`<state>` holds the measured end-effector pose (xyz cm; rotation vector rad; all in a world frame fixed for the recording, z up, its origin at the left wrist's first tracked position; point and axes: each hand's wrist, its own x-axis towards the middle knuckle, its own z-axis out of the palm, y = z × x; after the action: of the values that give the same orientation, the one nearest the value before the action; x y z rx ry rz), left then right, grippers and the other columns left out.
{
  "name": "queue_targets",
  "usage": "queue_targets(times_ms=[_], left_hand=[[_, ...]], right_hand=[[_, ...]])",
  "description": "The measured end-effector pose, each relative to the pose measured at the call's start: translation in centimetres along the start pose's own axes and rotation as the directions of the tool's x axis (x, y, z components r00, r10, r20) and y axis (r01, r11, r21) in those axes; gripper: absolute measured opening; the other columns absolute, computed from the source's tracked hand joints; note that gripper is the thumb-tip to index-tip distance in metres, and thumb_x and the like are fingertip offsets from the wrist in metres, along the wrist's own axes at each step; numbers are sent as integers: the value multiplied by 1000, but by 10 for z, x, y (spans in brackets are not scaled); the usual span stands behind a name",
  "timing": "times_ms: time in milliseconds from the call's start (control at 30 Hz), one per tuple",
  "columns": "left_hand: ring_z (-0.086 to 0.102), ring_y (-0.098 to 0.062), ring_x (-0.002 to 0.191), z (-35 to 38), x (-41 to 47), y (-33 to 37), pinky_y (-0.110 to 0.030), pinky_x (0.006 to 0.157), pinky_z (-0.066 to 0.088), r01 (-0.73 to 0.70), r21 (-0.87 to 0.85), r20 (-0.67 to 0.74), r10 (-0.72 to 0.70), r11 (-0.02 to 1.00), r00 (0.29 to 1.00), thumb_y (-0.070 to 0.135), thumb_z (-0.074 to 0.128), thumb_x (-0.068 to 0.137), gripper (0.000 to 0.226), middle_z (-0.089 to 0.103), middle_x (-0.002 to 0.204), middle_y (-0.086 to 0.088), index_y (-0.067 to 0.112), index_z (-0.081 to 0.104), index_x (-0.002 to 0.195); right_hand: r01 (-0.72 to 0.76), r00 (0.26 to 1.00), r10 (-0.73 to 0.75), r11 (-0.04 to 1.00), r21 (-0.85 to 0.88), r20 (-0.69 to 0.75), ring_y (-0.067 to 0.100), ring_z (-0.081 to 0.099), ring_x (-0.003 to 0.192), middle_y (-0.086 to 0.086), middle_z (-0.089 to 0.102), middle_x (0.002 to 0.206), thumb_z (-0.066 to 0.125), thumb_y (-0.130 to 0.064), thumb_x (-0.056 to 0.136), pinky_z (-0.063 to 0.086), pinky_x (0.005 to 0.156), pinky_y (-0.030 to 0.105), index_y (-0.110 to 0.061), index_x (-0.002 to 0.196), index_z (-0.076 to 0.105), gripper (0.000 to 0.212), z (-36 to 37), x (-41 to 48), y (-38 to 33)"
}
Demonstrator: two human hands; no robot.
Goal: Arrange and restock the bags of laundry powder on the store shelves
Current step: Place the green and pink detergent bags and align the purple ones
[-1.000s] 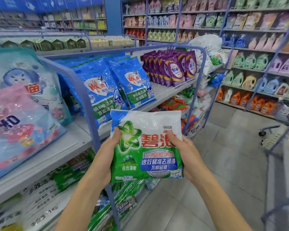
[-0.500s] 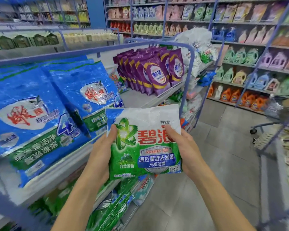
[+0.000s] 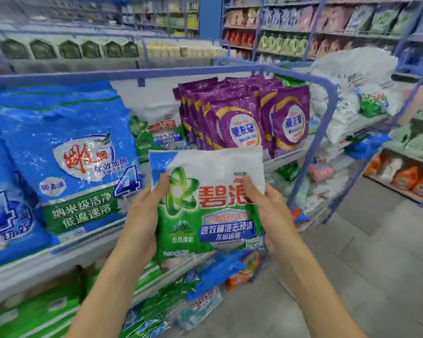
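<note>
At the left of the frame, large blue bags (image 3: 66, 167) lean upright on the white shelf (image 3: 29, 269), their bottoms at its front edge. Right of them, at centre, a narrow gap runs back between the blue bags and a row of purple bags (image 3: 242, 125), and a green and white bag (image 3: 160, 132) stands deep in it. In front of that gap, at lower centre, the left hand (image 3: 142, 215) grasps the left edge of the held laundry powder bag (image 3: 213, 208), thumb on its face. The right hand (image 3: 271, 215) grasps the right edge likewise, so the bag is upright between both grips. A blue frame (image 3: 181, 70) spans the top and bends down right of the purple bags. Bare grey floor (image 3: 364, 276) opens at lower right.
</note>
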<state>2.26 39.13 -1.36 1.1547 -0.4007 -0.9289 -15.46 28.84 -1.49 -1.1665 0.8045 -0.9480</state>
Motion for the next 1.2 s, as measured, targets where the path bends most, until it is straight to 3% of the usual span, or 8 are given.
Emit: queue_targets(times_ms=[100,200,300,467,667,867,1100,1200], left_hand=[[78,-16,79,8,20,13,-37,68,64,-64,23,-98,66,998,993,35,60,98,24,80,86,5,19,68,114],[76,-30,98,7,55,23,-53,86,60,-104,34,-183,108,994,977,46,65,94,42,78,108,-9,14,68,121],[66,-21,116,14,93,36,-47,99,53,-208,198,-297,261,958,918,69,70,79,70,70,126,1,19,65,127],[48,-4,59,36,158,56,-23,58,40,-387,390,-440,538,836,719,23,50,103,22,54,76,3,6,61,94],[33,-15,61,40,220,56,-36,61,28,-334,388,-640,512,859,573,23,44,105,32,37,71,4,17,37,75],[40,-21,75,30,263,60,-29,69,31,-398,285,-779,453,872,434,20,45,105,18,44,73,6,10,51,92],[41,-14,67,9,292,54,-31,67,37,-414,274,-736,466,868,490,27,51,104,22,46,73,6,16,55,84],[38,-11,59,6,291,53,-30,60,35,-421,309,-716,500,853,488,26,51,104,31,44,69,6,22,46,74]], right_hand=[[27,994,-23,999,-31,103,16,75,102,-2,80,107,62,-34,99,59,84,25,-19,116,72,25,8,42,-5],[67,986,-59,997,-44,156,17,76,100,-3,80,107,63,-32,99,59,87,33,-24,112,73,18,26,87,-9],[129,983,-118,989,-73,142,10,76,92,-9,80,98,62,-30,101,58,76,24,-23,104,73,13,51,135,-13],[222,969,-212,972,-74,127,6,76,80,-8,80,91,58,-28,105,55,62,18,-18,103,74,19,93,195,-20],[236,965,-212,959,-158,152,12,76,88,-4,79,98,53,-26,106,63,77,38,-19,107,72,20,139,253,19],[10,992,2,996,-92,129,25,74,97,7,75,105,56,-28,104,61,83,41,-10,119,67,26,162,299,27],[22,990,4,984,-179,144,15,69,80,-1,72,96,56,-31,103,54,62,27,-17,115,61,19,160,302,23],[85,964,25,914,-398,264,20,67,107,3,65,126,76,-27,89,58,92,41,-16,140,39,64,148,287,26]])
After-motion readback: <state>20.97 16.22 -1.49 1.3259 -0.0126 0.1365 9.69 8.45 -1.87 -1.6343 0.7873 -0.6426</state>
